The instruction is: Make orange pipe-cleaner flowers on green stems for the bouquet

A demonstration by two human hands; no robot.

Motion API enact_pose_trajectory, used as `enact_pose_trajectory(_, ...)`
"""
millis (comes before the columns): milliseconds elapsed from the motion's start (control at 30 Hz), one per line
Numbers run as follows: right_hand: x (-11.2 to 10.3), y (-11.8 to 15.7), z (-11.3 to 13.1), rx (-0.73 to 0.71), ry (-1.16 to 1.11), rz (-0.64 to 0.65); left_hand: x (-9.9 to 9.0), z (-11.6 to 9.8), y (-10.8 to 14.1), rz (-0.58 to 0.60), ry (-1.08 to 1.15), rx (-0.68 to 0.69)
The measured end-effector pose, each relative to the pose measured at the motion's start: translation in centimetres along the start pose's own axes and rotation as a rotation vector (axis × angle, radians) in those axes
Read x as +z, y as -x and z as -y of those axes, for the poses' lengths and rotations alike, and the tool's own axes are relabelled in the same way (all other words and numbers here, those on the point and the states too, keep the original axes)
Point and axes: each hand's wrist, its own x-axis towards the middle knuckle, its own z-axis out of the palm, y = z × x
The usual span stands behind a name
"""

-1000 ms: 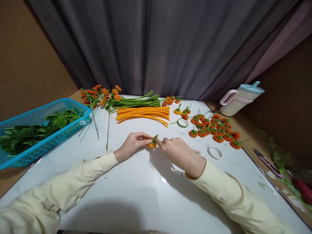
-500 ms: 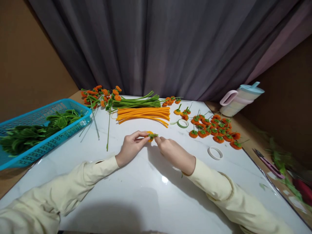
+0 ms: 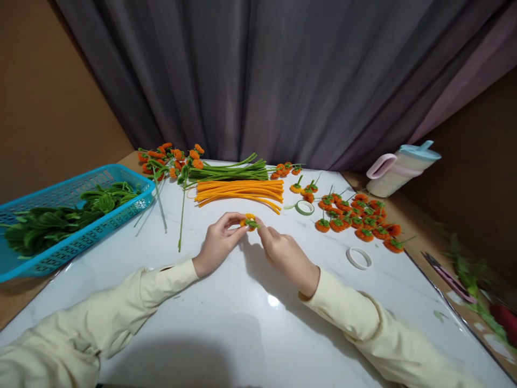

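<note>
A small yellow-orange flower (image 3: 249,217) with a green part on it is held above the middle of the white table (image 3: 210,323). My left hand (image 3: 220,240) pinches its left side between thumb and fingers. From the right, my right hand (image 3: 283,253) has its fingers closed at the flower's green part; the fingertips partly hide it. Behind the hands lies a row of yellow-orange fuzzy stems (image 3: 238,193), with green stems (image 3: 230,171) just beyond.
On the left, a blue basket (image 3: 81,241) holds green leaves. Orange flowers (image 3: 337,222) lie at the right, near green tape (image 3: 304,208) and a white ring (image 3: 359,258). Orange flowers (image 3: 177,154) lie back left. A pitcher (image 3: 398,171) and pink-handled cutters (image 3: 450,278) stand right.
My right hand's fingers have shifted slightly upward at the flower, and the flower has tilted a little. The whole view has moved slightly.
</note>
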Motion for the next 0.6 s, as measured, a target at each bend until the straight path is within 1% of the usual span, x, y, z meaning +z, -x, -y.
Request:
enact_pose_trajectory(133, -0.3, -0.1, 0.1, -0.008, 0.105, 0.022, 0.0, 0.0, 0.1, 0.022, -0.026, -0.030)
enact_pose_trajectory(300, -0.5, -0.2, 0.0, -0.022, 0.093, 0.036, 0.0, 0.0, 0.4, 0.007, -0.052, -0.005)
enact_pose_trajectory(467, -0.3, -0.3, -0.1, -0.023, -0.033, 0.036, 0.1, -0.1, 0.5, -0.035, -0.097, 0.049)
enact_pose_trajectory(533, 0.1, -0.4, -0.4, -0.035, -0.113, -0.013, 0.1, -0.1, 0.5, -0.039, -0.106, 0.065)
enact_pose_trajectory(600, 0.5, -0.4, -0.6, -0.054, -0.164, -0.070, 0.1, -0.2, 0.4, -0.039, -0.093, 0.051)
